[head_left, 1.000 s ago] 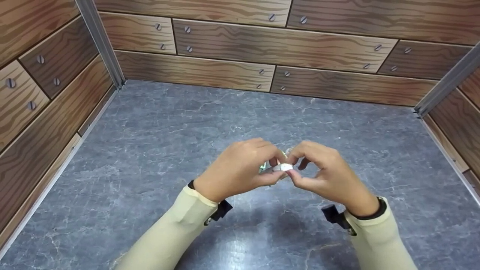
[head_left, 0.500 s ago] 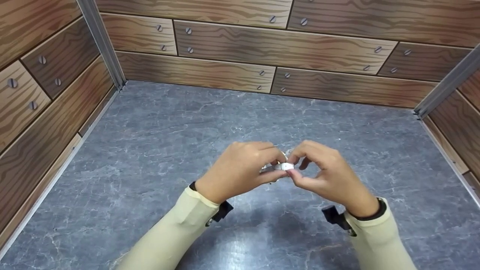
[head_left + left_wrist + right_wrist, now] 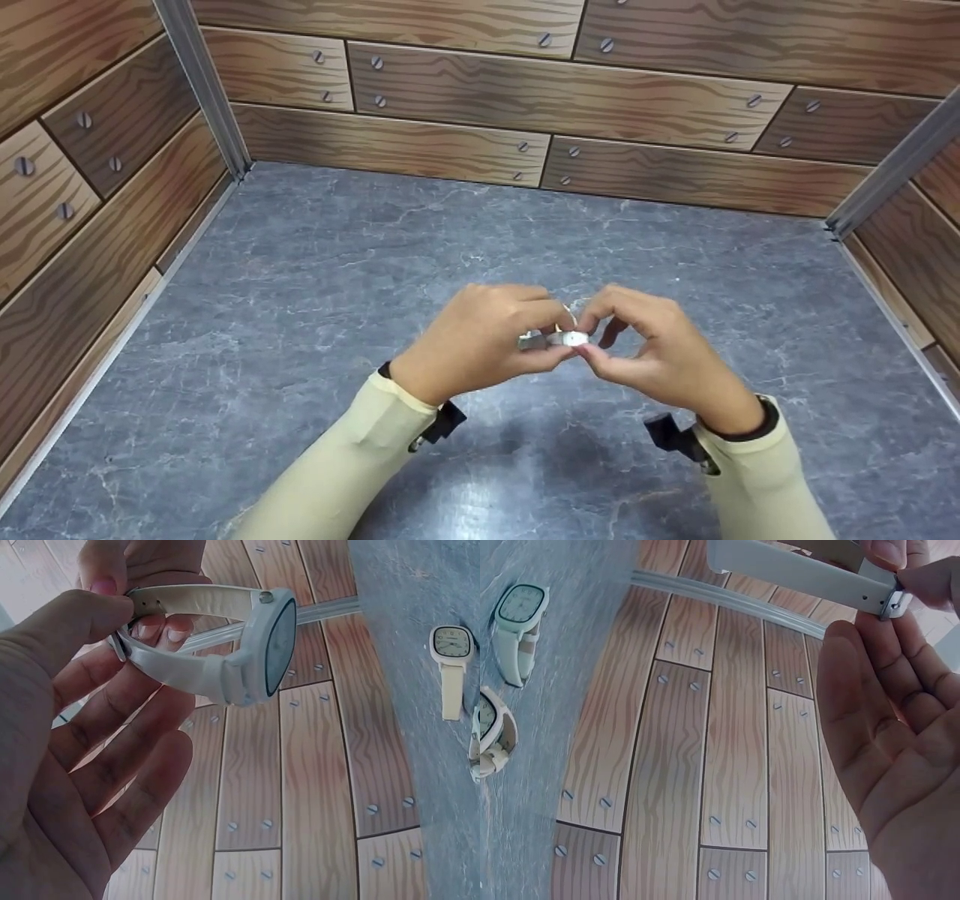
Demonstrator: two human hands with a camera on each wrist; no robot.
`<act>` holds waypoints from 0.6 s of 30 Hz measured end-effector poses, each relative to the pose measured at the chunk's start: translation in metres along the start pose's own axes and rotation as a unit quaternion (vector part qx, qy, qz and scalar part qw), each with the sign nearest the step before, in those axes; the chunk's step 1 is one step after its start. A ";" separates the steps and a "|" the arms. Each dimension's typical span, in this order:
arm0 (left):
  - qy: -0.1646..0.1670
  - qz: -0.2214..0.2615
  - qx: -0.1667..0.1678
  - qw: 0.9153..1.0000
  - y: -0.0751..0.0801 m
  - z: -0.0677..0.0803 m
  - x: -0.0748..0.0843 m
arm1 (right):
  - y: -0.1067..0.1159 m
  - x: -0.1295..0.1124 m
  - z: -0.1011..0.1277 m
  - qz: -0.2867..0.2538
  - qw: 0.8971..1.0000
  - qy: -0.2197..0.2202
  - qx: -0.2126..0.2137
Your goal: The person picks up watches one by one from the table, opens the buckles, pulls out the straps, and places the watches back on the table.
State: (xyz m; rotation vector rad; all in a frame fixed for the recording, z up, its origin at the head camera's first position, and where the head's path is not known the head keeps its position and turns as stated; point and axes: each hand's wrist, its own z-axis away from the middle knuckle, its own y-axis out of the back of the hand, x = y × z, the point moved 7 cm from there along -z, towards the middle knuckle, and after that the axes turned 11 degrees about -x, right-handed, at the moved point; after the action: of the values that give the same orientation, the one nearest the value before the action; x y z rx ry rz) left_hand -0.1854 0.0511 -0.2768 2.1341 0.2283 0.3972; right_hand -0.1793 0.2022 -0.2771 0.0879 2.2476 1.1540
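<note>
Watch (image 3: 259, 645) slightly lower between pinching hands (image 3: 484, 330) (image 3: 664, 356)

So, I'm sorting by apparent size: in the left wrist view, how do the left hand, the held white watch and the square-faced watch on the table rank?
Largest to smallest:
left hand
held white watch
square-faced watch
The held white watch is nearer, so the watches' true sizes are unsure.

Two grips (image 3: 476, 330) (image 3: 660, 345) and at least three watches (image 3: 795, 574) (image 3: 521, 604) (image 3: 489, 720) show.
</note>
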 end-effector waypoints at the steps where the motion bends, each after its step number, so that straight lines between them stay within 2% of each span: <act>1: 0.000 0.004 0.000 1.000 0.000 0.000 -0.001 | 0.000 0.000 0.000 0.000 1.000 0.000 0.002; 6: -0.001 0.000 0.002 1.000 -0.001 0.000 -0.002 | -0.002 0.003 0.000 0.002 1.000 -0.001 0.011; 11: -0.005 -0.029 0.006 1.000 -0.001 0.001 -0.003 | -0.003 0.005 0.000 0.049 0.999 0.006 0.018; 18: 0.000 -0.034 0.009 0.999 0.000 0.002 -0.005 | -0.001 0.000 -0.003 0.105 0.994 0.021 0.017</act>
State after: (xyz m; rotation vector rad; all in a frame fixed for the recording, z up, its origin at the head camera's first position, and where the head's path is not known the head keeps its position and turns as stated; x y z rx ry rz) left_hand -0.1893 0.0485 -0.2791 2.1372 0.3043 0.3575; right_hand -0.1804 0.1990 -0.2766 0.3234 2.3386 1.2346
